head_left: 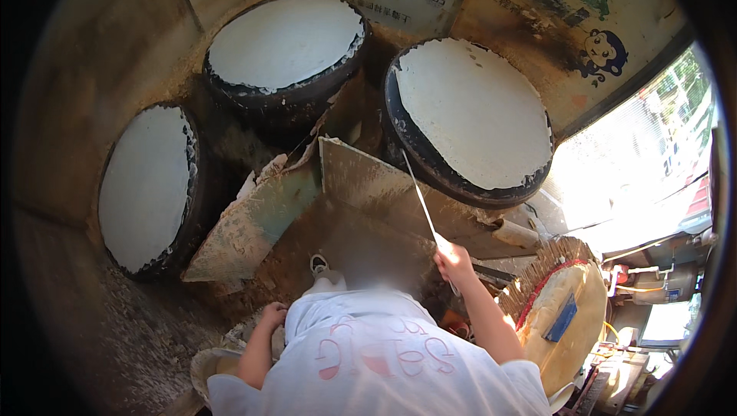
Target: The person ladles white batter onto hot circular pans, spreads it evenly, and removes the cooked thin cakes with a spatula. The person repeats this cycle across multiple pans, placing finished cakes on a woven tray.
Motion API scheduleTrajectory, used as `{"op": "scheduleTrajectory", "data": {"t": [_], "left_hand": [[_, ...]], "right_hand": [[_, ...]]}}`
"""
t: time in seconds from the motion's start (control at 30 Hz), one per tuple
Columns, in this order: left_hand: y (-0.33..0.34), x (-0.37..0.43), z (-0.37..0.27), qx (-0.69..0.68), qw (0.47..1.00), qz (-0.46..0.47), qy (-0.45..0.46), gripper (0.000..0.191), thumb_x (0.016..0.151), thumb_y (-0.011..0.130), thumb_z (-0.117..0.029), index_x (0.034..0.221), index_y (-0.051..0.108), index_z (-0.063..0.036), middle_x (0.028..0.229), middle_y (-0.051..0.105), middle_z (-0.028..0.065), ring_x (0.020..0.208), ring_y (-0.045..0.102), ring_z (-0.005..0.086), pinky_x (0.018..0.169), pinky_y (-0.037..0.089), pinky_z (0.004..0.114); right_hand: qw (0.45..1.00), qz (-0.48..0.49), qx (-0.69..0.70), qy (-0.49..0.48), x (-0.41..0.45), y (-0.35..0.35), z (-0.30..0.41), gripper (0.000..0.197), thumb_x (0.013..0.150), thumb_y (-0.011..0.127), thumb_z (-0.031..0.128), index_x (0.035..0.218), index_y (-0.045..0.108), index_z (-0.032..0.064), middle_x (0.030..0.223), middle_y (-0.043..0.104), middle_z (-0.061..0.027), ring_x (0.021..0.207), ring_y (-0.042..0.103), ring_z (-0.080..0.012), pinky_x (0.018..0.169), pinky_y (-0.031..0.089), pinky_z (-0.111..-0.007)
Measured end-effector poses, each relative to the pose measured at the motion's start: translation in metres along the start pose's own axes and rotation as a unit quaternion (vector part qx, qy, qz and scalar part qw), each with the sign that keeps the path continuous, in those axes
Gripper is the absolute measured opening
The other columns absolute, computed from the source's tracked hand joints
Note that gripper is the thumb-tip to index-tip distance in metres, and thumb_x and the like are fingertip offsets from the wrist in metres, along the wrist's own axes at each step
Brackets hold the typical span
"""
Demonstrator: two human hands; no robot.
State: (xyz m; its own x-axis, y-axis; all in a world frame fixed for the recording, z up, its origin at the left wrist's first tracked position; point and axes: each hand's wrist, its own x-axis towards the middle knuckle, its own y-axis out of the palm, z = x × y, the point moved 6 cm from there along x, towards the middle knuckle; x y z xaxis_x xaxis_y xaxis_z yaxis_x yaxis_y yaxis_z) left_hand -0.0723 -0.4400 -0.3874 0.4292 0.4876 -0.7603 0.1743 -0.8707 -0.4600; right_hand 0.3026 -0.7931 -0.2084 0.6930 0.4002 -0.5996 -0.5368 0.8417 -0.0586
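My right hand [454, 262] is closed around a long, thin, pale stick or blade [422, 200], which slants up and away to the left. Its far tip appears next to the dark outer side of the right-hand vat [403, 122]; whether they touch I cannot tell. Smooth white material [475, 116] covers that vat's top and has a ragged edge. My left hand [274, 313] hangs low by my left side with curled fingers, near a pale bucket [202, 367]. Whether it holds anything is unclear.
Two more dark vats, one at the back [259, 93] and one at the left [193, 197], have white tops. Stained upright boards [259, 220] stand between them. A straw-edged round lid [567, 324] leans at right with a blue piece [560, 318] on it.
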Motion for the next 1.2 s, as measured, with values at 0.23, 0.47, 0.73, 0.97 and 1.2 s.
{"op": "scheduleTrajectory", "data": {"t": [0.23,0.47,0.73,0.97,1.2], "left_hand": [[-0.038,0.011,0.058,-0.098,0.994,-0.009,-0.053,0.022,0.081,0.052,0.001,0.103,0.058,0.0029,0.077,0.066,0.0132,0.062,0.064,0.0226,0.056,0.051,0.035],[-0.018,0.014,0.046,0.026,0.998,0.050,-0.018,0.017,0.081,0.055,-0.003,0.096,0.062,0.0016,0.076,0.066,0.0123,0.063,0.063,0.0209,0.056,0.050,0.033],[0.000,0.012,-0.063,0.047,0.997,0.055,0.039,0.017,0.080,0.057,-0.005,0.092,0.066,0.0008,0.081,0.067,0.0116,0.072,0.064,0.0191,0.063,0.051,0.032],[-0.018,0.034,-0.045,0.051,0.998,0.035,0.004,0.019,0.080,0.061,-0.007,0.096,0.067,0.0004,0.088,0.068,0.0132,0.079,0.065,0.0212,0.070,0.052,0.034],[-0.033,0.075,0.021,-0.010,1.000,0.020,0.005,0.030,0.078,0.064,-0.019,0.100,0.067,0.0004,0.098,0.068,0.0163,0.087,0.065,0.0250,0.076,0.050,0.038]], "right_hand": [[0.915,-0.045,-0.345,-0.204,0.033,0.023,0.063,0.044,0.086,0.056,0.017,0.129,0.049,0.0095,0.072,0.058,-0.0176,0.061,0.057,-0.0286,0.062,0.047,-0.039],[0.856,-0.125,-0.483,-0.138,-0.038,-0.034,0.054,0.048,0.084,0.055,0.019,0.131,0.047,0.0152,0.084,0.062,-0.0236,0.081,0.059,-0.0402,0.073,0.047,-0.048],[0.897,-0.148,-0.407,-0.084,-0.083,-0.045,-0.015,0.048,0.086,0.052,0.020,0.134,0.044,0.0169,0.078,0.060,-0.0249,0.075,0.058,-0.0416,0.070,0.045,-0.049],[0.917,-0.216,-0.333,-0.036,-0.120,-0.068,-0.054,0.050,0.081,0.058,0.014,0.130,0.051,0.0194,0.057,0.049,-0.0109,0.052,0.045,-0.0131,0.054,0.042,-0.028],[0.944,-0.114,-0.257,-0.170,-0.032,0.060,-0.018,0.051,0.081,0.061,0.017,0.131,0.048,0.0112,0.067,0.055,-0.0154,0.057,0.054,-0.0207,0.061,0.047,-0.032]]}}
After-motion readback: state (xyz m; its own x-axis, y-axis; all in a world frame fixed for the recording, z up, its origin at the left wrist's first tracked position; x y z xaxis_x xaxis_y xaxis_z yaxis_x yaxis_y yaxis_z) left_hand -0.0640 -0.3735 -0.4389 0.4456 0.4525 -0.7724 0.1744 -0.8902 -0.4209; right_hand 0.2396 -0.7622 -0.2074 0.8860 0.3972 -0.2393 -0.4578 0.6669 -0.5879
